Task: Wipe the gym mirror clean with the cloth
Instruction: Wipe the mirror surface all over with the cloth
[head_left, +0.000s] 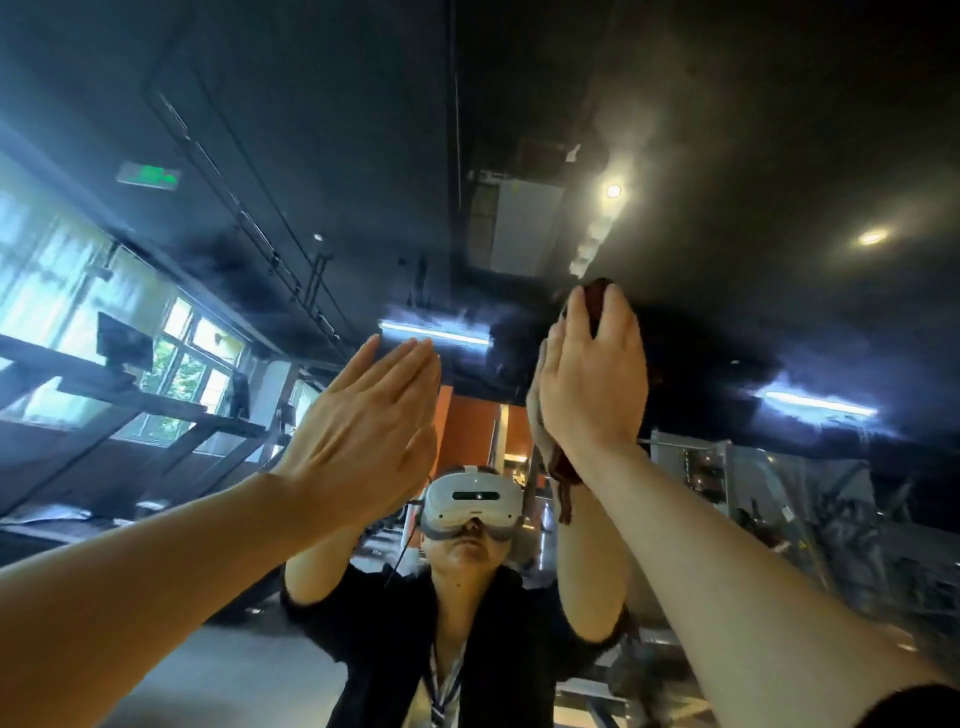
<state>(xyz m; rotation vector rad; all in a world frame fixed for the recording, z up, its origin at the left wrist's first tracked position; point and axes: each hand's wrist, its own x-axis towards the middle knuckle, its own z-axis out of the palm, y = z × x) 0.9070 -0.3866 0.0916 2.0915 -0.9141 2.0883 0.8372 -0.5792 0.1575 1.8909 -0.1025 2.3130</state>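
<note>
The gym mirror (727, 156) fills the whole view and reflects the dark ceiling and the room. My left hand (363, 431) lies flat against the glass with straight fingers, meeting its own reflection. My right hand (592, 374) presses a dark reddish-brown cloth (597, 301) onto the mirror up high. The cloth peeks out above the fingertips and hangs down below the wrist (563, 483). Both arms reach up and forward.
The mirror shows a person (467, 597) in dark clothes wearing a white headset. Reflected windows (78, 270) and dark equipment frames sit at the left, ceiling lamps (613, 191) at the upper right, and metal gym machines (753, 493) at the right.
</note>
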